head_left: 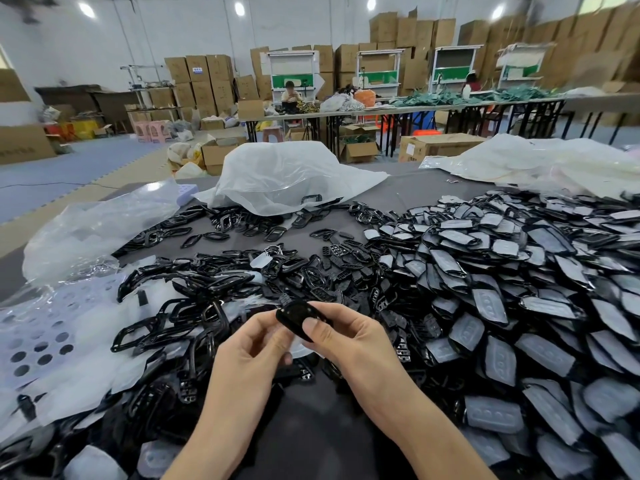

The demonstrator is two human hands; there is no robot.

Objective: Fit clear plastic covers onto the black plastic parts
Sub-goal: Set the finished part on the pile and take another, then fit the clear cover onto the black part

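I hold one black plastic part [294, 315] above the table, between both hands. My right hand [346, 336] pinches it from the right, thumb on top. My left hand [258, 344] grips its lower left edge together with a clear plastic cover [299, 346] that shows under the part. Loose black frames [194, 306] lie heaped at the left and centre. Small black button inserts [349, 271] are scattered in the middle. A big pile of covered black parts [512, 289] fills the right side.
Clear punched plastic sheets [45, 341] lie at the left. A white plastic bag [284, 174] sits at the table's back, and more bags [540, 161] at the back right. Beyond are long tables, cardboard boxes [204, 81] and a seated person [290, 95].
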